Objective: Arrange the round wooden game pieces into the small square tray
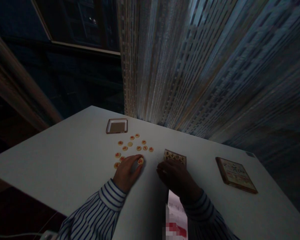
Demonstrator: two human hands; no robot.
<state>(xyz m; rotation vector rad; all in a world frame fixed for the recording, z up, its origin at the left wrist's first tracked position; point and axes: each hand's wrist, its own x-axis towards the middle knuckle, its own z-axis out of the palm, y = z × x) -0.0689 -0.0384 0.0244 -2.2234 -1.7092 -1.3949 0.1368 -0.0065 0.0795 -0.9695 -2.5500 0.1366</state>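
Between the thumb and fingers of my left hand is a round game piece with a red character on it. Several similar pieces lie loose on the white table beyond and left of that hand; one of them shows a plain face. My right hand is closed, in shadow, over the near side of a small box holding rows of pieces with dark characters. Whatever its fingers may pinch is too dark to make out.
An open tray-like lid lies at the back left of the white table. A flat decorated box is at the right. A lit phone shows below my right hand. String curtains hang behind the table.
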